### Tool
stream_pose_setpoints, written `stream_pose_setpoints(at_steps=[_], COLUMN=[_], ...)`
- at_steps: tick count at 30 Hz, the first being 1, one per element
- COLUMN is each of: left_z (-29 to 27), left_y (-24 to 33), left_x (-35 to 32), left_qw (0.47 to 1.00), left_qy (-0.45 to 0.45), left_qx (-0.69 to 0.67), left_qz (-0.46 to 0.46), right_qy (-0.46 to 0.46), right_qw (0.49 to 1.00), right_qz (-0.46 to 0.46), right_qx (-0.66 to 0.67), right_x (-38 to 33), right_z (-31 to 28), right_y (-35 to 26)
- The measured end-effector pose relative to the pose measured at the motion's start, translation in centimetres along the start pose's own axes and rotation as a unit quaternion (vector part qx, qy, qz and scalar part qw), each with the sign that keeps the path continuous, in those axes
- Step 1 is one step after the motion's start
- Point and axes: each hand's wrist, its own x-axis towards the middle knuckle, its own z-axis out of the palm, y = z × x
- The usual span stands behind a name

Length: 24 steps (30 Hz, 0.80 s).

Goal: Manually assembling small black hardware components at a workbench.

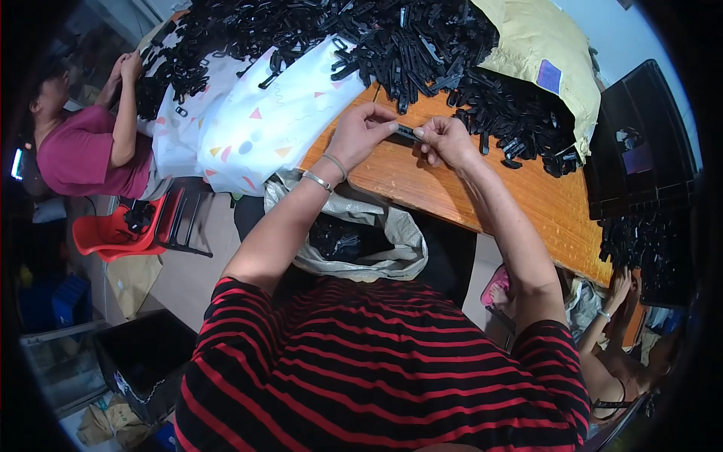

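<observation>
Over the near edge of the wooden table [422, 184], both my hands meet at a small black plastic part [407, 132], long and narrow. My left hand [360, 137] pinches its left end between thumb and forefinger. At the other end, the thumb and fingers of my right hand [448, 141] are closed on it too. Much of the part is hidden by my fingertips. Just beyond lies a heap of similar black plastic parts [407, 64]. More of them spill from a tan paper sack [538, 34] at the far right.
A white patterned cloth [252, 128] covers the table's left side. An open woven sack [407, 237] with dark parts inside sits at my lap. One person [94, 151] works at the left, near a red chair [120, 230]; another person's hand [619, 290] is at the right. A black crate [147, 361] stands lower left.
</observation>
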Motion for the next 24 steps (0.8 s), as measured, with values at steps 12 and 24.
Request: stream_pose_setpoints(at_steps=[12, 24], left_z=[0.4, 0.6], left_y=[-1.0, -1.4], left_x=[-0.1, 1.1], left_qw=[0.994, 0.968], left_qy=[0.062, 0.074], left_qx=[0.073, 0.234], left_qz=[-0.054, -0.056], right_qy=[0.023, 0.045], right_qw=[0.998, 0.989], right_qz=[0.030, 0.027], right_qx=[-0.053, -0.136], right_x=[0.2, 0.3], right_z=[1.2, 1.8], right_y=[-0.7, -0.9])
